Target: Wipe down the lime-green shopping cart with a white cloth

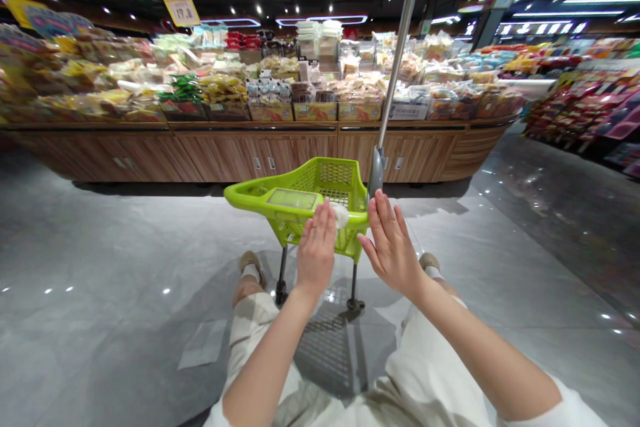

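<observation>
A lime-green plastic shopping cart [295, 181] stands just in front of me, its handle bar towards me. My left hand [319, 243] lies over the cart's handle, fingers straight and together, with a crumpled white tissue [341, 215] under and beside its fingertips. To the right, my right hand [393, 240] holds nothing. Its fingers are stretched out, thumb apart, by the cart's right corner; I cannot tell whether it touches the cart. Just beyond those fingertips is the grey base [377, 170] of an upright metal pole [400, 47].
A long wooden display counter [220, 153] spans the view ahead, piled with packaged foods [285, 90]. A yellow price sign [181, 11] rises above it. Shelves of colourful packets [585, 97] stand at right. Grey glossy floor [110, 293] surrounds the cart.
</observation>
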Motion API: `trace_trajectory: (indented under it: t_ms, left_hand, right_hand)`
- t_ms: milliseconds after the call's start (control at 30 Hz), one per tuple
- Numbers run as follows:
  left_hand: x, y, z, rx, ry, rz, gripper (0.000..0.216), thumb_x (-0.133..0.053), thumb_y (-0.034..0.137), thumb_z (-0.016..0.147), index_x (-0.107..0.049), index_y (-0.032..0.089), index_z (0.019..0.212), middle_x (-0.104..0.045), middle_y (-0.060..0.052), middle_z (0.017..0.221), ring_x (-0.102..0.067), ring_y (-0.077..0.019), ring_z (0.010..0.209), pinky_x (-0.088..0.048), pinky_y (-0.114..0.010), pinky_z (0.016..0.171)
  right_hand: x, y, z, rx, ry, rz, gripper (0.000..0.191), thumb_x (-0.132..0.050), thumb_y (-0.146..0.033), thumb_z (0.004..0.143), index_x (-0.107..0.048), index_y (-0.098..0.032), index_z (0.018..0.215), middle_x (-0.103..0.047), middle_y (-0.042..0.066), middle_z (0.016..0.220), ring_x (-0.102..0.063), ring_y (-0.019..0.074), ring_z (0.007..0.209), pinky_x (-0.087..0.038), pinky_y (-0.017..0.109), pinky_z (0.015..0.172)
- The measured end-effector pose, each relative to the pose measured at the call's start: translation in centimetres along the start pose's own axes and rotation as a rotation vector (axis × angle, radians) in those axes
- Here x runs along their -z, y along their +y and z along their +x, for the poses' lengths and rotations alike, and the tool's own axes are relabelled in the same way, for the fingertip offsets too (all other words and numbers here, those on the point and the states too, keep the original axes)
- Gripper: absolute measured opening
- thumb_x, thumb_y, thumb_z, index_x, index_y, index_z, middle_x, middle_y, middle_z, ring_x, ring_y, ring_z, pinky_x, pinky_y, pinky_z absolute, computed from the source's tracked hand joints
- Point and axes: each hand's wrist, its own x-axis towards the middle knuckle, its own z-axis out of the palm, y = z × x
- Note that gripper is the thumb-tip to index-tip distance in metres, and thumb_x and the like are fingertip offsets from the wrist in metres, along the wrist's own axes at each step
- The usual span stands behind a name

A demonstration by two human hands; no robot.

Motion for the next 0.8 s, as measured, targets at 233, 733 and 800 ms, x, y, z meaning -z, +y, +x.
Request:
trace_trajectory:
  t_ms: [233,733,800]
  left_hand:
    - [-0.2,1.6,0.3,0.152,0.011,0.009,0.070,-0.031,0.003,0.095,-0.001,0.015,0.158,-0.036,-0.017,0.157,-0.026,-0.0214,0.148,-0.035,-0.045,0.118]
    - [-0.1,0.8,0.9,0.243,0.006,-0.012,0.073,-0.032,0.000,0.092,-0.004,0.016,0.158,-0.032,-0.017,0.159,-0.022,-0.0234,0.150,-0.031,-0.049,0.120]
    - [-0.7,3.1,0.5,0.161,-0.026,-0.061,0.071,-0.032,0.004,0.095,0.000,0.016,0.158,-0.035,-0.016,0.158,-0.025,-0.0206,0.149,-0.032,-0.044,0.120]
  right_hand:
    - [-0.3,-0.8,0.1,-0.021,0.000,0.052,0.075,-0.034,-0.034,0.102,0.014,-0.013,0.156,0.005,0.012,0.165,-0.007,0.0289,0.153,-0.024,0.053,0.121]
    - [-0.3,-0.7,0.2,-0.023,0.007,0.108,0.076,-0.034,-0.034,0.102,0.016,-0.015,0.156,0.003,0.013,0.166,-0.007,0.0294,0.153,-0.023,0.055,0.121]
    - [-0.5,-0.9,0.3,-0.033,0.020,0.124,0.075,-0.033,-0.035,0.102,0.016,-0.016,0.156,0.005,0.012,0.166,-0.006,0.0295,0.153,-0.024,0.055,0.121]
